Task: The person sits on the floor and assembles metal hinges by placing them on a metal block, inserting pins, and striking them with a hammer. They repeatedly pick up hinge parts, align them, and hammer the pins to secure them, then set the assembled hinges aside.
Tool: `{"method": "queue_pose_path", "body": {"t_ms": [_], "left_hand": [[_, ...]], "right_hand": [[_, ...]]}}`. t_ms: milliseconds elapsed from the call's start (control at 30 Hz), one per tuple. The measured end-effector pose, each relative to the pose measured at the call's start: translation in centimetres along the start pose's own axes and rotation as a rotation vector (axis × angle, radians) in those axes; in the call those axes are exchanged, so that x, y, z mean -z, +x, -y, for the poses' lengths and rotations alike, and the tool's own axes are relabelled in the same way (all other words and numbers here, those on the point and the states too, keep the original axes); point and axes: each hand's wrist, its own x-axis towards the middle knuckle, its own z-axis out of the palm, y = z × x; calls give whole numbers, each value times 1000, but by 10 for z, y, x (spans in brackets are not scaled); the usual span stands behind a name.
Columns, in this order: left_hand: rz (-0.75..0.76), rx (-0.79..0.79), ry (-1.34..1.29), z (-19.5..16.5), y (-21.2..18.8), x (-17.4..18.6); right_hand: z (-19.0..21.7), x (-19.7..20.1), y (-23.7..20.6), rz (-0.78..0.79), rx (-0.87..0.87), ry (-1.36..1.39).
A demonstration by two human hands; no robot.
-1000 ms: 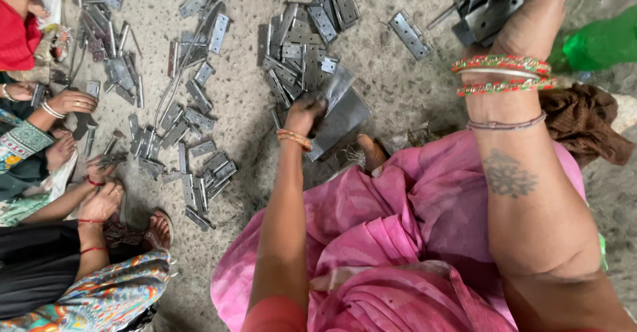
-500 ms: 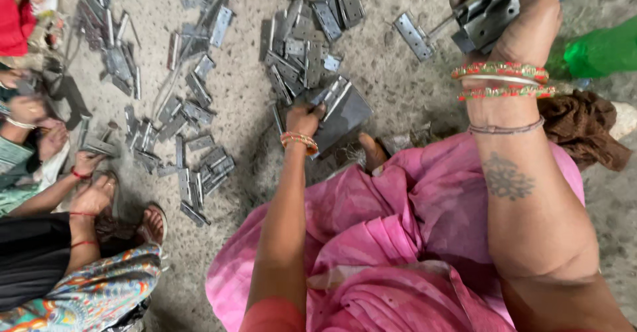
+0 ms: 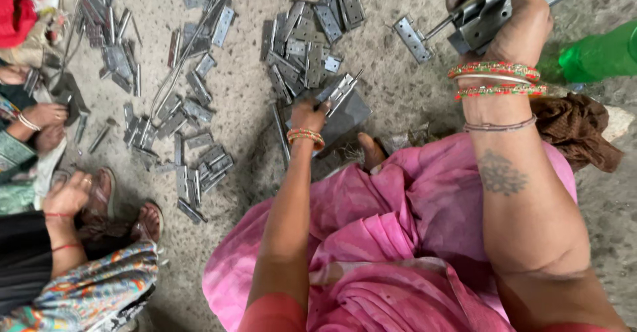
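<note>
Hinge [image 3: 340,90] now pinched in my left hand [image 3: 308,114], lifted at 12 o'clock off the dark plate [image 3: 348,116]; a second ago that hand lay flat there. My right hand [image 3: 514,20] stays clamped on the hinge stack [image 3: 488,16], 2 o'clock. I judge pickup made.

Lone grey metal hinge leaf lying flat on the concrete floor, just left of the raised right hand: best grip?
Pinch the lone grey metal hinge leaf across its two long edges, coming from above. It lies flat and slanted on the concrete floor, apart from the pile of hinge leaves, so both edges look free; align fingers across the slant.
</note>
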Motion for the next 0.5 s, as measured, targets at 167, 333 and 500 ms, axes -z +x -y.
{"method": "queue_pose_path", "body": {"t_ms": [167, 333, 500], "left_hand": [[-94, -61, -193, 10, -20, 10], [-154, 271, -904, 5, -62, 41], [-221, 28, -1193, -26, -114, 95]], "right_hand": [[-21, 3, 11, -94, -89, 78], [-69, 10, 5, -154, 13, -238], [-107, 6, -37, 65, -317, -264]]}}
